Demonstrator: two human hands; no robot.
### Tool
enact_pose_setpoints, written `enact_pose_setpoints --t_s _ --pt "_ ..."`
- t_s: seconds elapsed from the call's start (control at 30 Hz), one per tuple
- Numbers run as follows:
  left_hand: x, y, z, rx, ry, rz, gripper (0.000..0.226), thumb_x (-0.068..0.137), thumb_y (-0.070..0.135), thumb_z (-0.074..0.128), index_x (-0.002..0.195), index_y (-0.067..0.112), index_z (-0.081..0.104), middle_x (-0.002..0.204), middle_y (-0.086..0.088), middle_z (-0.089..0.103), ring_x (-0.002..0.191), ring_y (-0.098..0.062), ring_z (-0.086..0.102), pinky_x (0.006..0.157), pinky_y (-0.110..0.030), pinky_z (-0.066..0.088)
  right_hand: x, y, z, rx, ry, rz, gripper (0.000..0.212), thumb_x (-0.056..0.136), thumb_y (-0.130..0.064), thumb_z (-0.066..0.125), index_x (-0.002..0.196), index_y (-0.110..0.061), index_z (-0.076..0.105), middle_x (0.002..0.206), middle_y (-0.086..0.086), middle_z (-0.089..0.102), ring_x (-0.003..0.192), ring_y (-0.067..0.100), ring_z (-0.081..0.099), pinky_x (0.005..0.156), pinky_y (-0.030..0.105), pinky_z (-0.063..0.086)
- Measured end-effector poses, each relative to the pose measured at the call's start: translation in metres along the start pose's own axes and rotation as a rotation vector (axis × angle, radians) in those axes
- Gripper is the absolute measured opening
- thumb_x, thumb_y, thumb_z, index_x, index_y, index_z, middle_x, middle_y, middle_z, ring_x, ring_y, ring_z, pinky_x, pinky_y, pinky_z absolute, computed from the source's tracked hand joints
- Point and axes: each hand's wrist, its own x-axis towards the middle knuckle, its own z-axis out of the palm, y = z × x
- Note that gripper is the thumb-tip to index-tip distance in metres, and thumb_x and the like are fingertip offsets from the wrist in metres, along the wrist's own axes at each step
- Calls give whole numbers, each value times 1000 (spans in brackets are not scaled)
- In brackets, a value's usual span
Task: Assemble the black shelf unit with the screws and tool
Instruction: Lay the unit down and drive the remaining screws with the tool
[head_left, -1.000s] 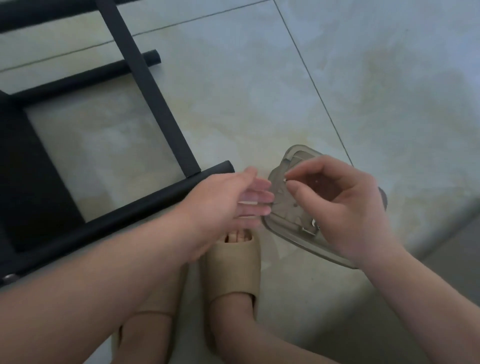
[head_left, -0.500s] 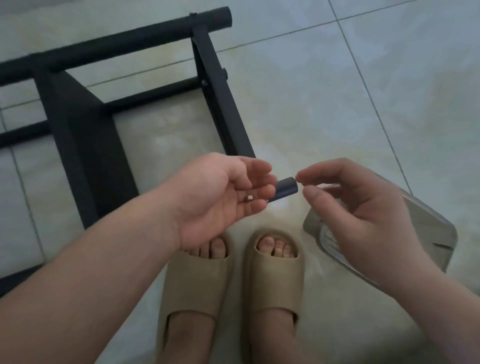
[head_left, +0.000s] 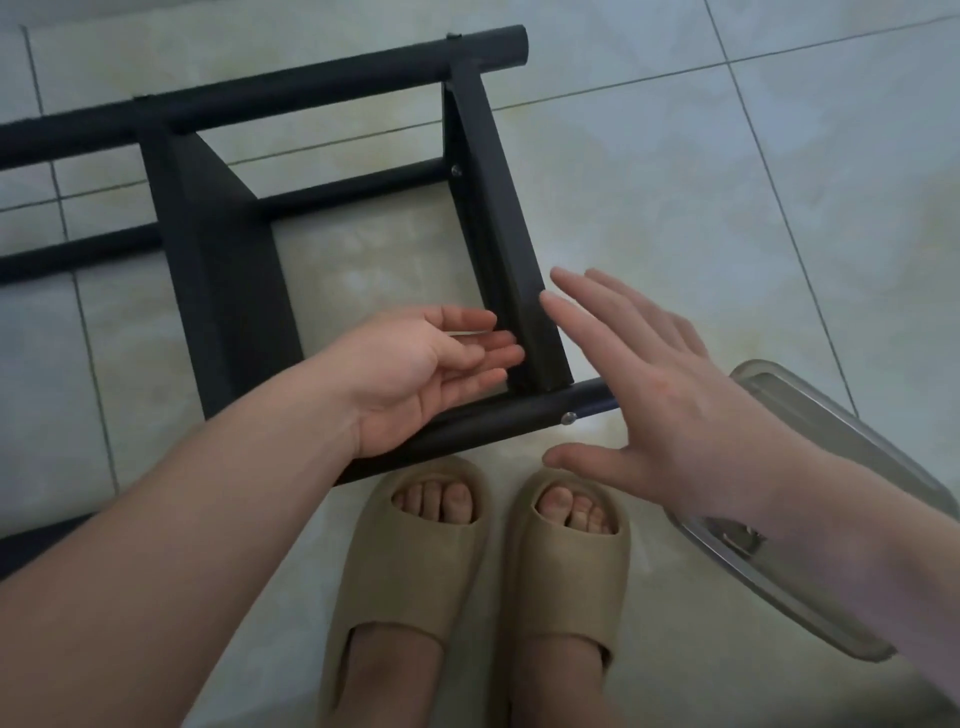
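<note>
The black shelf frame (head_left: 223, 270) lies on the tiled floor, with long round tubes joined by flat cross pieces. A silver screw head (head_left: 570, 417) sits in the near tube (head_left: 493, 423), just below the right cross piece (head_left: 498, 234). My left hand (head_left: 415, 374) is palm up over the near tube, fingers loosely extended beside that cross piece. A thin pale thing lies among the fingers, and I cannot tell what it is. My right hand (head_left: 665, 405) hovers with its fingers spread over the tube's right end and holds nothing.
A clear plastic container (head_left: 810, 415) with small metal parts sits on the floor at the right, partly under my right forearm. My feet in beige slippers (head_left: 415, 561) stand just before the near tube. A second screw head (head_left: 456, 170) shows higher on the right cross piece.
My right hand has let go of its pinch and spread open over the tube end. My left hand has uncurled to a flatter palm. The view has tilted, so more of the frame shows.
</note>
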Motion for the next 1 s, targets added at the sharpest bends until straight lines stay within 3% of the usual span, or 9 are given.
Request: enact_pose_setpoints --t_s 0.1,0.27,0.5,0.7,0.83,1.0 --pt "11 -2 1 28 -18 -23 24 96 -14 46 108 2 59 97 -18 76 88 -21 76 67 -28 62 11 9 0 -48 -85 -48 113 74 -74 62 162 -19 18 170 -5 2 157 15 -2 124 38 13" --pt "26 -7 5 253 -43 -30 15 93 -7 60 103 3 62 88 -15 77 81 -21 77 63 -27 61 32 21 -7 -95 -169 -151 112 74 -82 55 162 -23 18 170 -6 -4 157 14 -7 125 48 13" --pt "34 -12 10 353 -144 16 18 90 -14 57 92 2 65 76 -13 74 72 -21 75 62 -24 58 69 26 -22 -255 -271 -289 129 64 -93 49 163 -19 11 169 1 -18 154 15 -21 126 48 -5" --pt "41 -11 5 340 -169 -29 15 88 -11 62 98 1 64 83 -17 75 76 -23 76 64 -26 60 82 30 -16 -353 -216 -356 137 63 -94 50 162 -10 8 168 15 -14 155 28 -18 126 53 -3" --pt "45 -9 5 368 -181 -39 15 87 -12 63 96 0 66 82 -18 75 76 -25 76 64 -29 60 83 33 -11 -358 -186 -386 137 67 -90 55 161 -5 4 167 21 -11 155 33 -15 127 49 -2" --pt "47 -11 9 411 -150 -17 15 85 -13 62 90 1 67 80 -18 74 76 -28 75 67 -32 61 81 34 -10 -387 -146 -396 137 68 -93 47 160 -1 4 166 24 -8 155 34 -10 127 45 -1"
